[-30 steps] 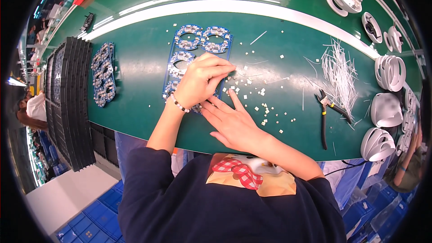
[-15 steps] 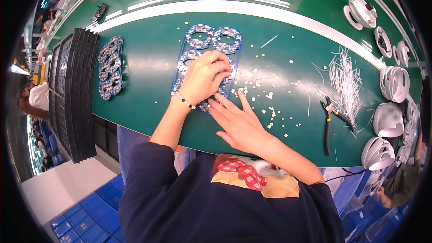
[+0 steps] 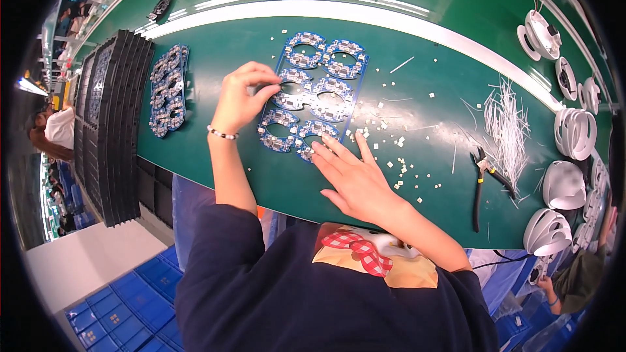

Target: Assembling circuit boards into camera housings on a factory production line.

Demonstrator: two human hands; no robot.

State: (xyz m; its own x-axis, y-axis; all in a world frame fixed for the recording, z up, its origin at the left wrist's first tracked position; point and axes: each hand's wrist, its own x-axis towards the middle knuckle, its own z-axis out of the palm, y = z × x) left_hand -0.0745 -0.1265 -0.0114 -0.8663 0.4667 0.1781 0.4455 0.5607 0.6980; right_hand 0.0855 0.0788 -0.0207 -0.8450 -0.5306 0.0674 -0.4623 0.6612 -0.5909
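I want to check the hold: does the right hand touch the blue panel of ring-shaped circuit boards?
Touching. The head view shows the right hand lying flat, fingertips pressed on the panel's lower edge.

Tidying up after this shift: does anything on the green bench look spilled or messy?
Yes. Small white bits lie scattered loose over the green bench, right of the blue circuit panel and the right hand. A loose heap of thin white wire offcuts lies beside the pliers.

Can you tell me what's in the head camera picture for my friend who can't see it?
A person's left hand pinches at a blue panel of ring-shaped circuit boards on a green table, while the right hand lies flat on the panel's near edge. Small white bits and pliers lie to the right.
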